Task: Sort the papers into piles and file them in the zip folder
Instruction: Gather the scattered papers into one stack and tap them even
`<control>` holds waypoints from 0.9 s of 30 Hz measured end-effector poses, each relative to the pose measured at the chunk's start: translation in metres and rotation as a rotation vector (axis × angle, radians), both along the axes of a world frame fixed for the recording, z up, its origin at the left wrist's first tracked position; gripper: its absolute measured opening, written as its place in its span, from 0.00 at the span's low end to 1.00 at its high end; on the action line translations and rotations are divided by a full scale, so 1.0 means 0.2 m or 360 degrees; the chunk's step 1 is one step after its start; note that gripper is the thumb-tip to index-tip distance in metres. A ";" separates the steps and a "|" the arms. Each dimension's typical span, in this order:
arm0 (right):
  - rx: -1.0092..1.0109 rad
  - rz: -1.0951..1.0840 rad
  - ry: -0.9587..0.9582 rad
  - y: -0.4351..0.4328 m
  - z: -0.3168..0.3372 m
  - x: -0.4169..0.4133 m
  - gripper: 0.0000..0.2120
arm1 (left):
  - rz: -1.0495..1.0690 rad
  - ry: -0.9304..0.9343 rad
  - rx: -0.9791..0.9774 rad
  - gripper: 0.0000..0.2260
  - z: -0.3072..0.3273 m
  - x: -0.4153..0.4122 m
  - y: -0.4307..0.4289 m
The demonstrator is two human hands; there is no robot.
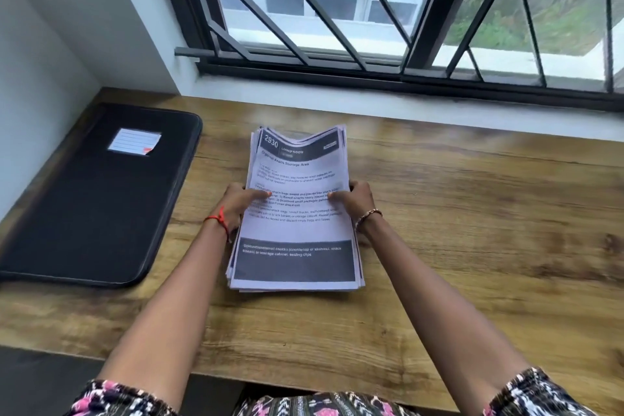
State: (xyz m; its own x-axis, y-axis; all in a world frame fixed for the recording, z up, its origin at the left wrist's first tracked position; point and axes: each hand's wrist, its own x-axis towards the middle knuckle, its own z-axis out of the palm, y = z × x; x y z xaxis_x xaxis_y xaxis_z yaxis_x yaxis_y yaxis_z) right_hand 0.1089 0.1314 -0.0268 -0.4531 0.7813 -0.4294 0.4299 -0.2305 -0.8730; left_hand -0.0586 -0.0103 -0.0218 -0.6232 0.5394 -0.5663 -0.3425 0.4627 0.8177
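A thick stack of printed papers point(297, 229) lies in the middle of the wooden table point(472, 213), its far end bowed upward. My left hand point(241, 202) grips the stack's left edge, thumb on the top sheet. My right hand point(353, 201) grips the right edge the same way. The black zip folder point(94, 199) lies flat and zipped shut at the table's left, with a small lined label point(134, 142) on its cover, apart from the papers.
A white window ledge point(405, 104) and a window with black metal grilles point(337, 10) run along the table's far edge. A white wall point(40, 60) borders the left side. Bare wood lies to the right of the stack.
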 end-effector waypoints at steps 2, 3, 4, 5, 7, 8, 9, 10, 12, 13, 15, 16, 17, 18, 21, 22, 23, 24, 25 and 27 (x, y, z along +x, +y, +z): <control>0.0067 0.0031 0.0002 0.03 0.04 0.01 0.09 | -0.0034 -0.0051 -0.0005 0.13 0.02 0.01 0.03; 0.0123 0.0041 0.0021 0.04 0.07 0.01 0.09 | -0.0026 -0.0049 0.0017 0.13 0.02 0.02 0.04; 0.0191 0.0041 0.0052 0.06 0.10 0.01 0.08 | -0.0004 -0.0049 0.0069 0.14 0.04 0.03 0.06; 0.0256 0.0028 0.0087 0.08 0.14 0.01 0.07 | 0.0037 -0.0042 0.0128 0.14 0.06 0.03 0.08; 0.0356 -0.0035 0.0218 0.11 0.22 0.03 0.08 | 0.0079 0.0068 0.0278 0.12 0.13 0.05 0.13; 0.0384 -0.0076 0.0303 0.13 0.27 0.03 0.09 | 0.0073 0.0154 0.0371 0.12 0.18 0.05 0.16; 0.0402 -0.0121 0.0396 0.15 0.32 0.04 0.09 | 0.0052 0.0245 0.0483 0.12 0.24 0.06 0.19; 0.0413 -0.0170 0.0506 0.17 0.37 0.06 0.08 | 0.0036 0.0310 0.0593 0.10 0.30 0.07 0.22; 0.0438 -0.0261 0.0722 0.21 0.47 0.08 0.07 | 0.0016 0.0391 0.0776 0.09 0.40 0.09 0.27; 0.0459 -0.0287 0.0801 0.22 0.51 0.11 0.08 | -0.0008 0.0416 0.0862 0.09 0.44 0.10 0.29; 0.0517 -0.0310 0.0895 0.24 0.54 0.15 0.09 | -0.0095 0.0483 0.0963 0.13 0.48 0.11 0.31; 0.0542 -0.0309 0.0902 0.24 0.54 0.18 0.10 | -0.0139 0.0506 0.0985 0.15 0.48 0.14 0.31; 0.0557 -0.0298 0.0883 0.24 0.52 0.21 0.10 | -0.0170 0.0510 0.0998 0.17 0.47 0.16 0.31; 0.0565 -0.0280 0.0832 0.23 0.49 0.23 0.11 | -0.0178 0.0493 0.0997 0.18 0.44 0.18 0.31; 0.0565 -0.0209 0.0688 0.21 0.42 0.26 0.14 | -0.0161 0.0447 0.1011 0.18 0.37 0.21 0.29; 0.0569 -0.0203 0.0657 0.22 0.41 0.25 0.13 | -0.0164 0.0453 0.1002 0.17 0.36 0.21 0.30; 0.0585 -0.0201 0.0625 0.23 0.40 0.24 0.10 | -0.0164 0.0469 0.0995 0.15 0.35 0.21 0.30; 0.0606 -0.0200 0.0599 0.23 0.39 0.24 0.09 | -0.0151 0.0486 0.0981 0.13 0.35 0.21 0.30; 0.0624 -0.0201 0.0577 0.24 0.38 0.23 0.09 | -0.0133 0.0506 0.0970 0.12 0.34 0.21 0.30; 0.0660 -0.0199 0.0538 0.25 0.37 0.23 0.11 | -0.0126 0.0552 0.0957 0.12 0.34 0.21 0.31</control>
